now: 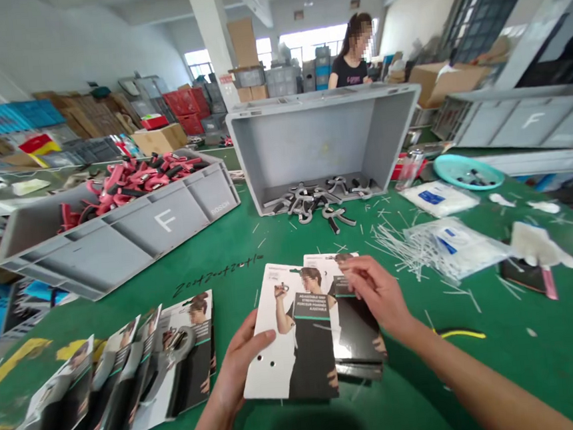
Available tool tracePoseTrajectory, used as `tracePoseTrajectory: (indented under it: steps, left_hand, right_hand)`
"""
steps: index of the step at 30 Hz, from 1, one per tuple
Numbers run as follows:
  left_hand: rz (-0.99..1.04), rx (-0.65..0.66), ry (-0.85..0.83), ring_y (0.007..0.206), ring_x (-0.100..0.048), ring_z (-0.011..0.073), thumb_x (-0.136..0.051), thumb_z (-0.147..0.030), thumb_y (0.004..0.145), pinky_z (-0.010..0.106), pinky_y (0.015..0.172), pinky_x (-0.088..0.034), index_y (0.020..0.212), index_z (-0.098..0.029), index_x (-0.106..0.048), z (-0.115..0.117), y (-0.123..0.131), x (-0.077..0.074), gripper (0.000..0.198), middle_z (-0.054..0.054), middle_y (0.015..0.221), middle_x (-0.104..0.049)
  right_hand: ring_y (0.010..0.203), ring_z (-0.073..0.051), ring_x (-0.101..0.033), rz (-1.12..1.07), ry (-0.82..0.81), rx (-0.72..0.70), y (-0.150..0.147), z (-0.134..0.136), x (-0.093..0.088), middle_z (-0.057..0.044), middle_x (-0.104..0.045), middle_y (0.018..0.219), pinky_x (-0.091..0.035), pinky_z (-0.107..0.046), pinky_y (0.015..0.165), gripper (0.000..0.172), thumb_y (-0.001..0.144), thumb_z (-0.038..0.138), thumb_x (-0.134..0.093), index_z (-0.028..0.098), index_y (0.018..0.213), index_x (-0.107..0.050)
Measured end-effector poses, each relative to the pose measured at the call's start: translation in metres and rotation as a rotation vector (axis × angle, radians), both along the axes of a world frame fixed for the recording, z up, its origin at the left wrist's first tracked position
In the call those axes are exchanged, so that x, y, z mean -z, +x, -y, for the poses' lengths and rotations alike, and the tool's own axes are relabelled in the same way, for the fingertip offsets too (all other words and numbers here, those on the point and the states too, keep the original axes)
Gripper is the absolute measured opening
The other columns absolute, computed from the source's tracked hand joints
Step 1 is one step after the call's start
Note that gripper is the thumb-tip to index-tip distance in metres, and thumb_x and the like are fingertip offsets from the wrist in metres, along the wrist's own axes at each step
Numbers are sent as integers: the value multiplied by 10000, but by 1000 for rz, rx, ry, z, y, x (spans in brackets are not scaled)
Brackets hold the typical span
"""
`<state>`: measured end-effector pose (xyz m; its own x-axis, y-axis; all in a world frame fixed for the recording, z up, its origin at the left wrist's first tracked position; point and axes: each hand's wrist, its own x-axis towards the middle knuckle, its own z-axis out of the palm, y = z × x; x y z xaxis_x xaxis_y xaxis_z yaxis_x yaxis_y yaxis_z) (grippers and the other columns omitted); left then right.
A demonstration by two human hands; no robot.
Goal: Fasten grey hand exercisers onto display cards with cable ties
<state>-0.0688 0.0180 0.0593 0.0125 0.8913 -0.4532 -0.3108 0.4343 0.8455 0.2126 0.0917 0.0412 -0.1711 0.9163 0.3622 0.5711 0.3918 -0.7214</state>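
Observation:
My left hand (pixel 239 366) grips the lower left edge of a printed backing card (pixel 297 334), white and black with a photo of a person on it, and holds it just above the green table (pixel 269 243). My right hand (pixel 376 294) rests with pinched fingers on the top of a small stack of the same cards (pixel 357 329), which lies under and to the right of the held card. A row of finished cards with grey hand grippers (pixel 130 376) fans out at the lower left.
A grey crate of red hand grippers (pixel 128 182) sits at the left. A tipped grey crate (pixel 324 138) spills grey hand grippers (pixel 320 202) at the centre. Bags of white cable ties (pixel 449 244) and loose ties lie to the right. Yellow-handled cutters (pixel 460 333) lie near my right forearm. Another person (pixel 353 55) stands behind.

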Motion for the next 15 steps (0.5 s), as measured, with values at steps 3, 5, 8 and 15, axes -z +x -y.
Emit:
tracePoseTrajectory:
  steps: [3, 5, 8, 15]
  left_hand:
    - [-31, 52, -12, 556, -646, 168, -824, -353, 657, 219, 491, -446, 1273, -184, -625, -5, -3, 1, 669, 70, 871, -763]
    - [-30, 151, -1, 568, -655, 166, -816, -347, 692, 219, 497, -457, 1282, -181, -622, -15, -2, -1, 642, 88, 909, -765]
    - [-13, 237, 18, 625, -683, 177, -797, -337, 738, 225, 538, -493, 1266, -158, -636, -30, 1, -6, 580, 110, 941, -765]
    - [56, -44, 41, 892, -718, 236, -819, -231, 695, 270, 726, -558, 1231, -189, -668, -17, -9, -4, 558, 89, 1070, -756]
  right_hand:
    - [910, -214, -636, 324, -130, 214, 66, -35, 22, -93, -666, 1031, -508, -361, 833, 246, 1000, 314, -440, 180, 1026, -645]
    - [994, -237, -622, 439, -198, 273, 101, -65, 34, -111, -665, 1023, -488, -385, 892, 191, 967, 265, -509, 149, 969, -661]
    - [978, -216, -633, 592, -327, 313, 127, -104, 46, -93, -651, 1088, -521, -402, 863, 195, 944, 290, -597, 135, 1053, -646]
    - [992, -209, -642, 726, -415, 209, 126, -150, 57, -87, -635, 1170, -552, -414, 853, 299, 954, 347, -604, 153, 1181, -610]
